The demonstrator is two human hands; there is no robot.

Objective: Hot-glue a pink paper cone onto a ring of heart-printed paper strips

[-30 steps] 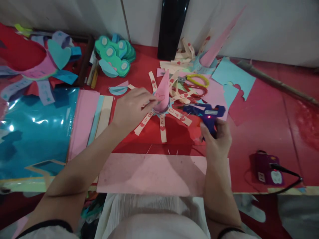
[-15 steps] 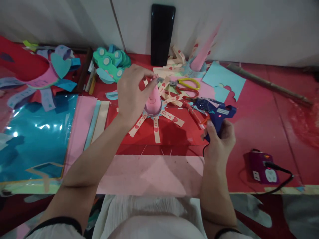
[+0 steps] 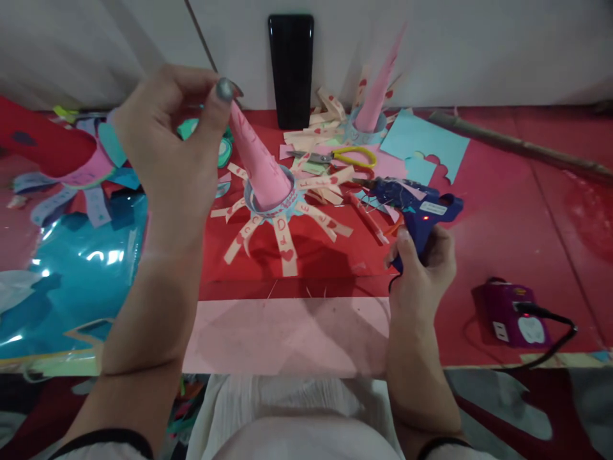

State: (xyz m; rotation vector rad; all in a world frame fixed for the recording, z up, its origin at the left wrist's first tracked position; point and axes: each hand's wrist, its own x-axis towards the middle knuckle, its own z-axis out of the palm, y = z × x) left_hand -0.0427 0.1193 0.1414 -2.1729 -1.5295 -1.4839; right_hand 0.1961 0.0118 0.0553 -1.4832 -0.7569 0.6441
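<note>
Red worktop (image 3: 507, 255), pale wall (image 3: 454, 57); pink cone (image 3: 261, 160) leaning inside blue ring (image 3: 281, 207).
Left fingers (image 3: 224, 91) pinch cone tip; right fingers (image 3: 406, 246) wrap glue gun (image 3: 421, 220), right of ring. Second ring (image 3: 366, 136), behind it, holds pink spike (image 3: 380, 92).

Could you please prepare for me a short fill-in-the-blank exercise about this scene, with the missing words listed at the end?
1. The left hand pinches the tip of a ______ cone.
2. The right hand holds a glue gun whose body is dark ______.
3. The black phone does not lie flat; it is propped ______.
4. Near the outer end of the paper strip lettered D there is a red ______.

Missing words: pink; blue; upright; heart.
</note>
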